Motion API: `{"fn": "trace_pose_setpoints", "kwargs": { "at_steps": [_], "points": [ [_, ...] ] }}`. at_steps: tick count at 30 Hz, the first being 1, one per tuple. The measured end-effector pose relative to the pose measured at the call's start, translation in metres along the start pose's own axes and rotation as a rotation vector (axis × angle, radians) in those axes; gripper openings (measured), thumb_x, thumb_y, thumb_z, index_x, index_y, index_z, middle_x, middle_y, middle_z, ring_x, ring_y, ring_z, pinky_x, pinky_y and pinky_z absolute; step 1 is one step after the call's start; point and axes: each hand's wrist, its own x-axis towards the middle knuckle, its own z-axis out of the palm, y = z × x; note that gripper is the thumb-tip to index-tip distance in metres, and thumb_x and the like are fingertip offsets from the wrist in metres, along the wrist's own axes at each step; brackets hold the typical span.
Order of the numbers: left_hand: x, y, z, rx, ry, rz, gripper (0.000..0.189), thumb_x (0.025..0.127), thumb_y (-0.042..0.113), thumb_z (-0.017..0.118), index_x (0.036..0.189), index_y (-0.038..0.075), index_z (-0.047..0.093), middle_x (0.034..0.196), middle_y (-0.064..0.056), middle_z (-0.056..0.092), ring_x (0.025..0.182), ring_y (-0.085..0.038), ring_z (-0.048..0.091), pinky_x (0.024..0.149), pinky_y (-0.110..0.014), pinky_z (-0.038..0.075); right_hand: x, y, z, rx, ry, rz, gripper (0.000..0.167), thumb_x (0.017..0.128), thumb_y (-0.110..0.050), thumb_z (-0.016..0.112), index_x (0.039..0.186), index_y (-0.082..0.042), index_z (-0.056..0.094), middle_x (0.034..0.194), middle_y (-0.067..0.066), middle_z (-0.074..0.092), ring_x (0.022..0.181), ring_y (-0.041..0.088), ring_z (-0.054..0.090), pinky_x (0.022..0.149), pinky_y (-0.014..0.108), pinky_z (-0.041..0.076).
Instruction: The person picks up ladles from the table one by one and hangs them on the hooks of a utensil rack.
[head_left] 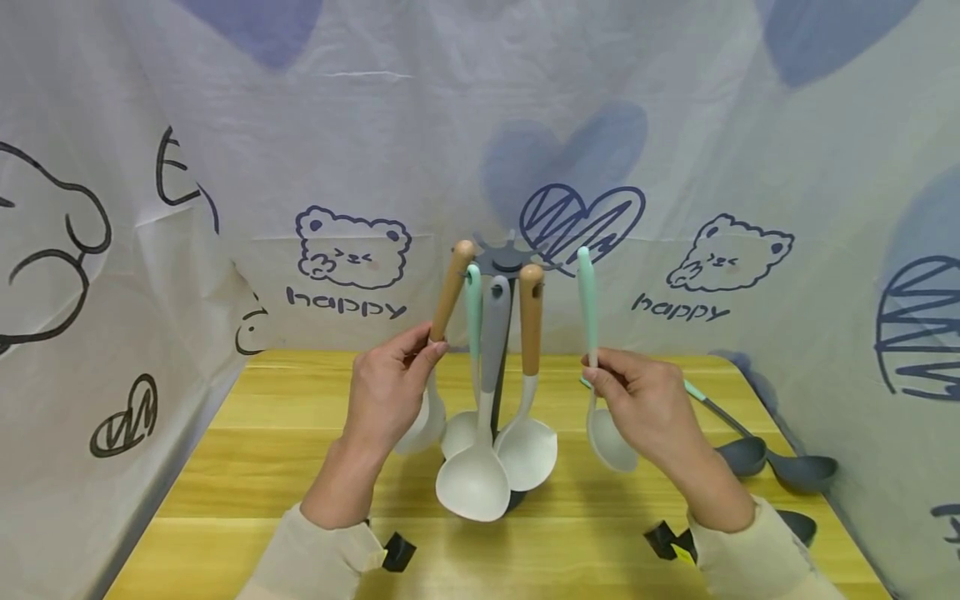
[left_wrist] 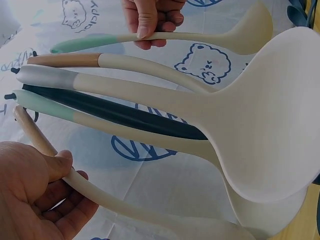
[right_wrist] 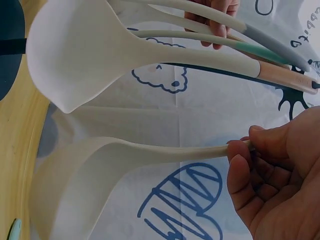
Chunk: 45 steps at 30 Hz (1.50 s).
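Observation:
My left hand [head_left: 386,387] pinches a white ladle by the lower end of its tan handle [head_left: 450,292], at the left of a dark utensil stand [head_left: 506,260]. The handle top is close to the stand's hooks; I cannot tell whether it hangs on one. My right hand [head_left: 648,400] pinches a mint-handled white ladle [head_left: 613,442] just below its handle, upright and apart from the stand. Between the hands hang a grey-handled ladle [head_left: 474,483], a tan-handled ladle with a pointed lip [head_left: 532,454] and a mint-handled utensil [head_left: 473,312], whose head is partly hidden.
On the wooden table [head_left: 262,467], dark grey utensils lie at the right, including a ladle [head_left: 802,471] and another dark head [head_left: 742,456] beside my right forearm. A printed white cloth [head_left: 450,108] hangs behind the table and along both sides.

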Motion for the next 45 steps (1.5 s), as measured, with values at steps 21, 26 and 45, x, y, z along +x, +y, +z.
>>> {"fn": "trace_pose_setpoints", "kwargs": {
  "at_steps": [21,26,45],
  "points": [
    [-0.001,-0.001,0.0,-0.006,-0.001,0.014,0.029,0.102,0.024,0.073,0.127,0.009,0.077,0.105,-0.009,0.081,0.091,-0.022,0.076,0.074,-0.036,0.063,0.003,-0.007,0.006,-0.045,-0.035,-0.007,0.007,0.099,-0.007,0.073,0.099,-0.006,0.08,0.073,0.001,0.07,0.06,0.009,0.056,0.049,0.024,0.044],
    [-0.001,-0.002,0.0,-0.008,0.0,0.018,0.029,0.102,0.023,0.073,0.127,0.009,0.077,0.105,-0.009,0.081,0.091,-0.022,0.076,0.074,-0.036,0.063,0.004,-0.008,0.009,-0.035,-0.038,-0.009,0.008,0.099,-0.007,0.073,0.099,-0.006,0.081,0.074,0.001,0.071,0.06,0.008,0.058,0.048,0.024,0.044],
    [0.0,-0.002,0.0,0.0,-0.005,0.015,0.029,0.102,0.023,0.073,0.126,0.008,0.077,0.105,-0.01,0.081,0.09,-0.022,0.076,0.074,-0.039,0.064,0.009,-0.011,0.024,-0.015,-0.053,-0.016,0.008,0.098,-0.006,0.075,0.1,-0.004,0.082,0.077,0.005,0.076,0.064,0.01,0.065,0.053,0.024,0.051]
  ]
}}
